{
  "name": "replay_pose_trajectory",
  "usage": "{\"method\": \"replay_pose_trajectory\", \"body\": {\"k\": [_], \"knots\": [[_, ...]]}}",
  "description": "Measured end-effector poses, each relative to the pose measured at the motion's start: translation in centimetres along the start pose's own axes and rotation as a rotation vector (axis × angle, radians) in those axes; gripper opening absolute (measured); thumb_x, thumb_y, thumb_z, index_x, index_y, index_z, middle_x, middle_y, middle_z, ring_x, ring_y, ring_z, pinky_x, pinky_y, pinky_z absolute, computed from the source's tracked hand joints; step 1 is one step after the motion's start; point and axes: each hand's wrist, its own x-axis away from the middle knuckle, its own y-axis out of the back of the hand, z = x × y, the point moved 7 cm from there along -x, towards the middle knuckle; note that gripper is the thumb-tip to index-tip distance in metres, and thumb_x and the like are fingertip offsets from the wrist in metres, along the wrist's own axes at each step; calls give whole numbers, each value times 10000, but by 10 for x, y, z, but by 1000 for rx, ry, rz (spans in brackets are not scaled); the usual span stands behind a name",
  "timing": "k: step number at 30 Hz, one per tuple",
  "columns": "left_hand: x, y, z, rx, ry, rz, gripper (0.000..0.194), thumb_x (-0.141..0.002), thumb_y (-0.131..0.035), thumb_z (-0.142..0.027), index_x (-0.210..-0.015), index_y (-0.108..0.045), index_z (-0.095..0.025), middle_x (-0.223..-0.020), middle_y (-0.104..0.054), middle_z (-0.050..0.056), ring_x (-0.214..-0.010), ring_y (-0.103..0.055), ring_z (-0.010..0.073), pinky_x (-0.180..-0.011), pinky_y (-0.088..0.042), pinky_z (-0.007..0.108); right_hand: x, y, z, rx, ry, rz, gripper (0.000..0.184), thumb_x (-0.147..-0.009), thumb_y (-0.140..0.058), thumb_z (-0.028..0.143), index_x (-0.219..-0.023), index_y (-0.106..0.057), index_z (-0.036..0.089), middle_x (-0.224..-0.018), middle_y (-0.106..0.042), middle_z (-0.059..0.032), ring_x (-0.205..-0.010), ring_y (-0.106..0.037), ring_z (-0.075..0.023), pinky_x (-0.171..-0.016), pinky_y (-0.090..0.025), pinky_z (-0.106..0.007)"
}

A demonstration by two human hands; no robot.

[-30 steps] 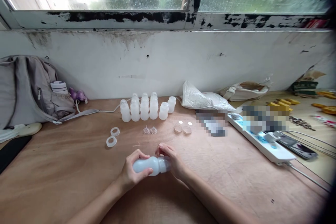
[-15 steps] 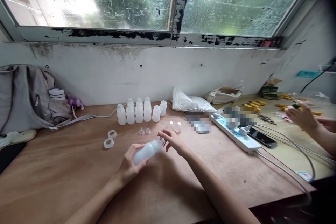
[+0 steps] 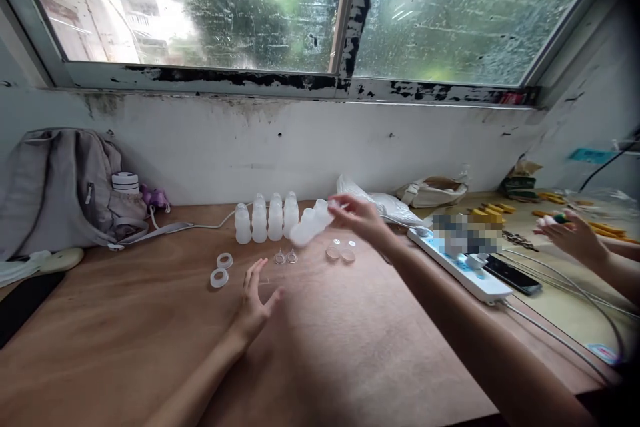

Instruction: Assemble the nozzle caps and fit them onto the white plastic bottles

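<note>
My right hand (image 3: 357,217) reaches toward the back of the table, its fingers closed on the top end of a frosted white baby bottle (image 3: 303,232). That bottle is tilted, its base pointing left, and is blurred by motion; it overlaps shorter white bottles behind it. Left of it, several capped bottles (image 3: 259,219) stand upright in a row. My left hand (image 3: 254,310) hovers low over the table with fingers apart and nothing in it. Near it lie two translucent rings (image 3: 219,277) and two clear nipples (image 3: 291,256). Clear round pieces (image 3: 348,255) and small white discs (image 3: 352,243) lie nearer my right forearm.
A grey backpack (image 3: 65,187) leans at the left beside a dark mat (image 3: 30,303). To the right are a white plastic bag (image 3: 395,208), a power strip (image 3: 460,267) with cables, and a phone (image 3: 513,275). Another person's hands (image 3: 575,237) work at the far right.
My right hand has carried the bottle from the middle of the table back toward the row. My left hand has let go of it and opened. The view has shifted slightly.
</note>
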Motion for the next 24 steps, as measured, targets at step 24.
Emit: {"method": "replay_pose_trajectory", "body": {"k": [24], "knots": [[-25, 49, 35, -972, 43, -92, 333, -806, -406, -244, -1104, -529, -162, -1173, -505, 144, -1032, -459, 293, -827, -365, 448, -127, -62, -107, 725, -69, 57, 294, -789, -525, 265, -1072, -520, 185, -989, -627, -94, -997, -479, -250, -791, -350, -360]]}}
